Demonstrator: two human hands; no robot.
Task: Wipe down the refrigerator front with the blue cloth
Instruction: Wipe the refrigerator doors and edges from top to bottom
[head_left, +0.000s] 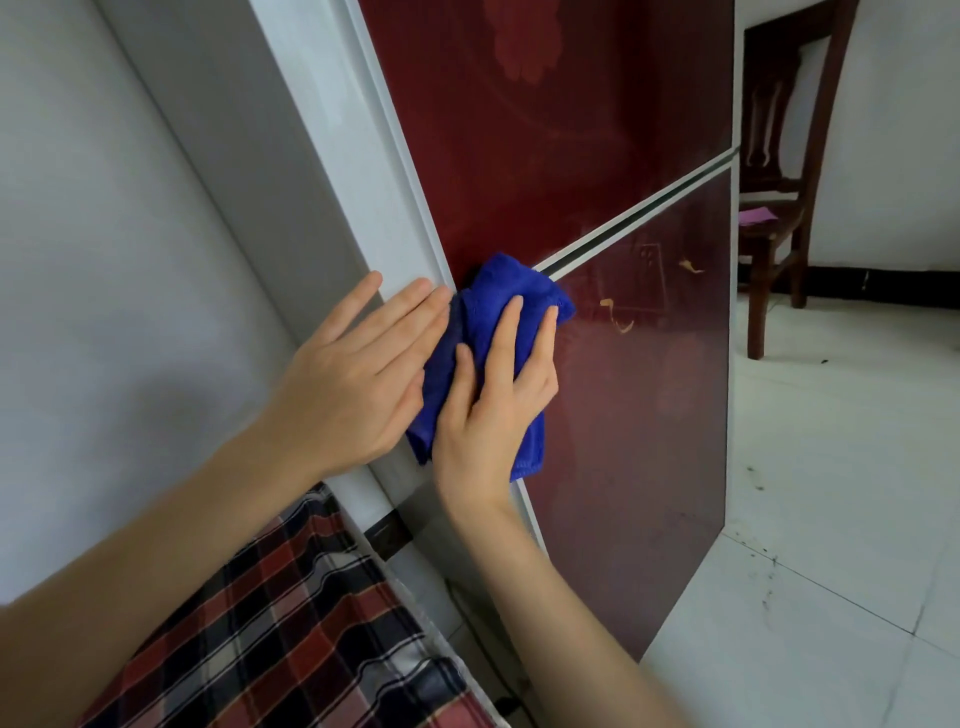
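The refrigerator (597, 156) has a glossy dark red front with a grey frame and a thin seam between upper and lower doors. The blue cloth (483, 301) lies bunched against the front's left edge, just below the seam. My right hand (498, 395) presses the cloth flat against the door with straight fingers. My left hand (358, 374) rests flat on the grey side edge of the refrigerator, its fingertips touching the cloth's left side.
A grey wall (104, 312) stands to the left. A red plaid fabric (270, 623) lies below my left forearm. A dark wooden chair (774, 208) stands behind the refrigerator on the right, over a white tiled floor (831, 493) with dark specks.
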